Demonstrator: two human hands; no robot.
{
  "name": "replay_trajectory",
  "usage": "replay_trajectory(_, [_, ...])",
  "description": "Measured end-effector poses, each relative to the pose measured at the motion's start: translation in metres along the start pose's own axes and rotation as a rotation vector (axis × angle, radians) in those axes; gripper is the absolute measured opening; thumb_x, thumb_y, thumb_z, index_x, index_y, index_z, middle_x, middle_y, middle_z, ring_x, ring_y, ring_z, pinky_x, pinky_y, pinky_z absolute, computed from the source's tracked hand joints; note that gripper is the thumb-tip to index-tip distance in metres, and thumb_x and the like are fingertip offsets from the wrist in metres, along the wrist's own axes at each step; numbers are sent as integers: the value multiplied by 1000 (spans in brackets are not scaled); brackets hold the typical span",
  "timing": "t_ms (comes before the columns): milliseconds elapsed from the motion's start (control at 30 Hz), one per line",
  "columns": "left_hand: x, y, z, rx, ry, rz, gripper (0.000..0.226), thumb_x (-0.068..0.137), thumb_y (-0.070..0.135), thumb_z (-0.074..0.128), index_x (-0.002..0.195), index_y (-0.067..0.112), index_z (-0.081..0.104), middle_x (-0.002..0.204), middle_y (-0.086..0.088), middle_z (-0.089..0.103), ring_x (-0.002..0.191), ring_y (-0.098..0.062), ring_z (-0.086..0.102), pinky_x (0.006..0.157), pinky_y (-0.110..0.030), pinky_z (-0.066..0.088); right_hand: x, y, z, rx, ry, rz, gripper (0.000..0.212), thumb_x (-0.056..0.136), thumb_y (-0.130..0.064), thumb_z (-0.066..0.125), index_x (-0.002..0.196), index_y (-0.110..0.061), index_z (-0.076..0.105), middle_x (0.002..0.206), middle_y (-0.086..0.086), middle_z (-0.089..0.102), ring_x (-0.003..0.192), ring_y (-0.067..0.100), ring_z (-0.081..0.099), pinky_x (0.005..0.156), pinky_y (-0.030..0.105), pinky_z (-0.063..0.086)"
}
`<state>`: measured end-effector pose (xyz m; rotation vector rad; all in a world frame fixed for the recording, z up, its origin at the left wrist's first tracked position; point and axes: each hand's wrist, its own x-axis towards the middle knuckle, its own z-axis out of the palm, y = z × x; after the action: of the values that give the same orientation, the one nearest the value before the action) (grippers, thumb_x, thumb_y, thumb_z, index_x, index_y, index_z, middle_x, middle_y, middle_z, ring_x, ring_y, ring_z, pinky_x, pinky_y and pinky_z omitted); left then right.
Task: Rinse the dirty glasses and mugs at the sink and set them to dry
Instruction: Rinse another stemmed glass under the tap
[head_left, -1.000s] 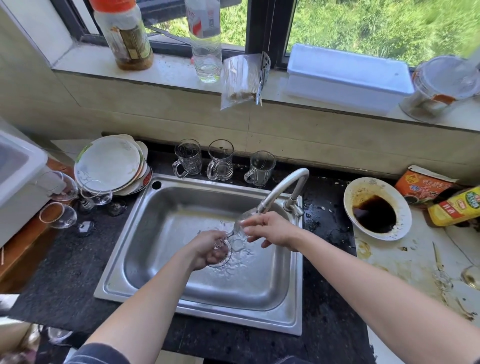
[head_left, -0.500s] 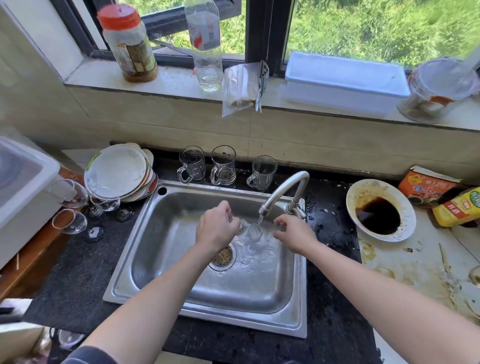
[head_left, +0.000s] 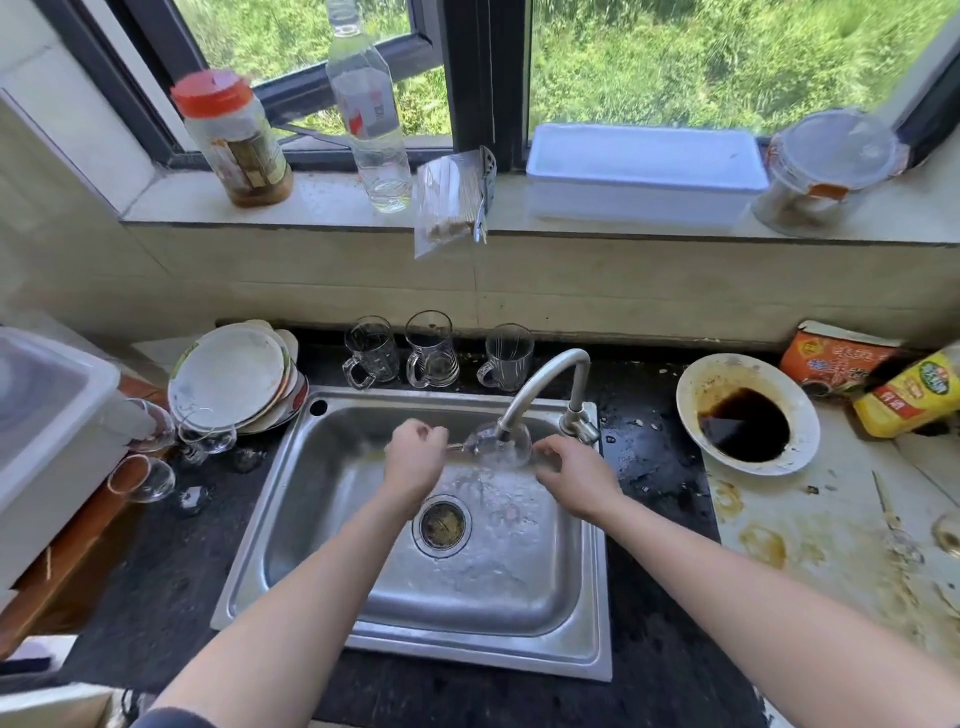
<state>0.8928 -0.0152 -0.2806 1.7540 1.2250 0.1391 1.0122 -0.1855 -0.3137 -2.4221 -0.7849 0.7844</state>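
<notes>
A clear stemmed glass (head_left: 498, 444) lies sideways under the tap spout (head_left: 540, 387), with water running over it into the steel sink (head_left: 332, 587). My left hand (head_left: 413, 462) grips its stem. My right hand (head_left: 576, 475) holds the bowl's rim with curled fingers. Three glass mugs (head_left: 434, 351) stand in a row behind the sink. Three stemmed glasses (head_left: 156, 447) sit on the dark counter to the left.
A stack of plates (head_left: 234, 379) leans at the sink's back left. A white box (head_left: 47, 415) stands at far left. A bowl of dark sauce (head_left: 748, 415), packets and a stained board sit on the right. Bottles and containers line the windowsill.
Both hands rose from low over the drain to just under the spout. The glass has been turned sideways, my left hand now on its stem and my right at the bowl.
</notes>
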Motion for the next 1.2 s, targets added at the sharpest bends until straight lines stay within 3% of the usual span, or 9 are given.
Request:
replay_trajectory(167, [3, -36, 2, -452, -338, -485, 20, 101, 21, 38, 87, 9, 45, 66, -14, 53, 28, -7, 29, 31, -8, 15, -2, -14, -9, 633, -153, 2, 57, 80, 3, 72, 132, -12, 55, 123, 8, 61, 116, 22, 57, 98, 32, 48])
replay_trajectory(367, [8, -75, 20, -548, -359, -599, 32, 103, 24, 39, 87, -1, 52, 59, -20, 64, 37, -17, 50, 31, -15, 36, 6, -25, -6, 584, -167, -34, 62, 66, -12, 89, 123, -10, 64, 104, 4, 69, 97, 21, 64, 88, 29, 55])
replay_trajectory(500, [12, -86, 40, -559, -335, -608, 30, 102, 22, 41, 108, -4, 53, 77, -22, 67, 61, -26, 63, 52, -30, 55, 13, -34, -4, 541, -150, -74, 31, 66, -20, 89, 89, -26, 69, 72, -5, 52, 68, 12, 46, 62, 23, 41])
replay_trajectory(600, [11, -88, 49, -604, -392, -662, 23, 102, 24, 38, 101, 3, 49, 67, -22, 67, 56, -25, 56, 50, -25, 45, 20, -31, -5, 536, -139, -79, 27, 65, -22, 89, 84, -25, 70, 69, -3, 50, 64, 11, 43, 59, 25, 37])
replay_trajectory(700, [3, -81, 48, -566, -407, -650, 21, 100, 24, 39, 84, 12, 45, 56, -14, 57, 37, -15, 41, 33, -15, 28, 27, -21, -5, 532, -165, -65, 36, 71, -22, 86, 102, -11, 71, 74, -1, 56, 67, 10, 47, 63, 26, 38])
replay_trajectory(833, [-6, -68, 36, -304, -94, -406, 11, 95, 16, 41, 84, 15, 43, 62, -7, 43, 37, -17, 38, 38, -16, 24, 30, -1, 5, 419, -224, 71, 64, 78, -22, 78, 136, -13, 52, 117, 4, 63, 108, 17, 59, 91, 34, 50])
replay_trajectory(967, [-19, -52, 10, 438, 184, 82, 18, 98, 26, 36, 87, 13, 42, 85, -12, 54, 75, -32, 50, 63, -37, 37, 22, 6, 24, 266, -255, 63, 67, 81, -22, 74, 142, -13, 46, 123, 6, 59, 108, 21, 58, 93, 35, 50])
replay_trajectory(1100, [-35, -36, -9, 835, 309, 437, 14, 95, 24, 48, 91, 12, 49, 84, -12, 50, 58, -35, 58, 47, -36, 40, 14, 6, 40, 30, -253, 15, 60, 84, -26, 71, 139, -15, 50, 135, 6, 57, 115, 22, 59, 93, 33, 49])
replay_trajectory(1200, [-41, -42, -18, 890, 303, 489, 14, 91, 21, 57, 85, 12, 49, 77, -11, 48, 48, -33, 56, 38, -33, 38, 7, -1, 51, -69, -280, -43, 57, 83, -31, 70, 134, -14, 55, 133, 4, 60, 113, 19, 61, 93, 33, 50])
